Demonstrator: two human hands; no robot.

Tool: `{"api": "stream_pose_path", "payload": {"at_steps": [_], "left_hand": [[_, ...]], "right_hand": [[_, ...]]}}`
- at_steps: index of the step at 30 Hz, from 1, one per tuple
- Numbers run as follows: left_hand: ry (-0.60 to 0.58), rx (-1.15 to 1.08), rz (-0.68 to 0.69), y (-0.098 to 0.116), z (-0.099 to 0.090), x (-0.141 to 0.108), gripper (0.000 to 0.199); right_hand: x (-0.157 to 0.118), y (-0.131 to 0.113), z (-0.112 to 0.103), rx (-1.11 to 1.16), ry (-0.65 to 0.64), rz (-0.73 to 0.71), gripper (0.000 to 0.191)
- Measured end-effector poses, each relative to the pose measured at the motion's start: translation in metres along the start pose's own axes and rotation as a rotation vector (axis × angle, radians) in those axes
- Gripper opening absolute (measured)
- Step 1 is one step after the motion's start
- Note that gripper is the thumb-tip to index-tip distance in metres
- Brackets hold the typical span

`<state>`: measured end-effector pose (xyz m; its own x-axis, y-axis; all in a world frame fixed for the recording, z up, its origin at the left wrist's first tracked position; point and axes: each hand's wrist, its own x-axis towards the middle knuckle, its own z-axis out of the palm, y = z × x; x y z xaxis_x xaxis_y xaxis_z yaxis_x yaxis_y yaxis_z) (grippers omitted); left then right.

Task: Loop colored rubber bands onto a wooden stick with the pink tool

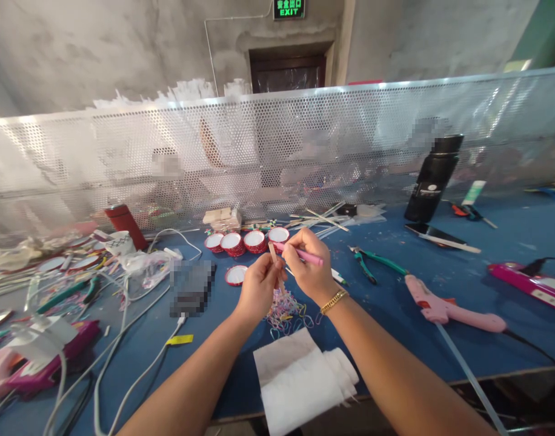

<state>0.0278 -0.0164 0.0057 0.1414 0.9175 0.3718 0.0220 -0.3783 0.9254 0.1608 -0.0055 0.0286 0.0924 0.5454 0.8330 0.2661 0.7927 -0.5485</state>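
Above blue table [380,315]: right hand [310,264] gripping pink marker [307,254].

Pink pen [307,254]: partly covered by right hand [308,266]; whether its tip touches the wooden stick [273,254], too small to tell. Stick's middle behind fingers of left hand [259,283]. Thread pile [284,312]: far side hidden by hands. Phone [193,287], left: screen pixelated. Black bottle [434,178], far right: small print unreadable. Beyond perforated screen [177,139]: shapes blurred. Both forearms, near white cloth [305,387] and clear glue stick [471,375] cut by bottom edge; right power strip [532,286] by right edge; exit sign [289,8] by top.
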Motion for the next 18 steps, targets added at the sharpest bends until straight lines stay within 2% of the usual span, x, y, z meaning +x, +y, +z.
{"api": "stream_pose_path", "payload": {"at_steps": [18], "left_hand": [[0.01, -0.004, -0.006, -0.0023, -0.0007, 0.0007, 0.031]], "right_hand": [[0.0, -0.0015, 0.0008, -0.028, -0.013, -0.012, 0.011]]}}
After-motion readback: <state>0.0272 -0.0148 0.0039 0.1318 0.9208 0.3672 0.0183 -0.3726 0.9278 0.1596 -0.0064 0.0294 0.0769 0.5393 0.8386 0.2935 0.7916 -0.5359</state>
